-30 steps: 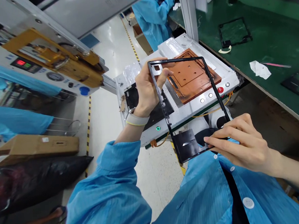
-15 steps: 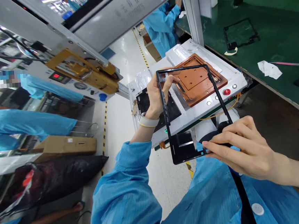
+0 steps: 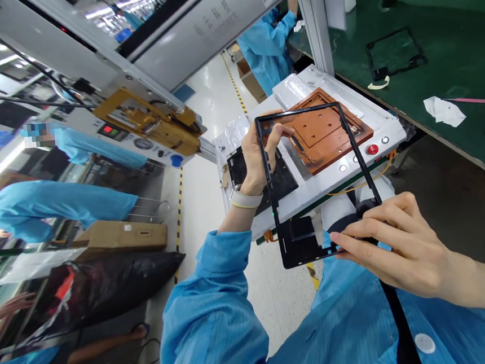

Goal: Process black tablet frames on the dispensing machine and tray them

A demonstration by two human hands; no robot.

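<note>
A thin black rectangular frame [image 3: 273, 202] is held up in front of me, tilted. My left hand [image 3: 257, 157] grips its upper left corner, thumb and fingers around the edge. My right hand [image 3: 400, 242] pinches its lower right part with fingertips. A dark panel [image 3: 302, 229] fills the frame's lower left corner. Through the opening, an orange-brown fixture plate [image 3: 318, 133] shows on the white machine bed [image 3: 311, 196]. Beside it, partly behind my left hand and wrist, lies a black plate [image 3: 282, 181].
A press head with gold brackets [image 3: 148, 122] stands at upper left. On the green table [image 3: 397, 100] lie another black frame [image 3: 373, 57], white paper [image 3: 444, 112] and a pink strip [image 3: 473, 100]. A red button [image 3: 372, 149] sits on the bed's edge. Other people in blue stand beyond.
The whole view has shifted slightly, so the surroundings appear a little further right. Both hands keep their hold on the black frame, whose tilt looks nearly the same.
</note>
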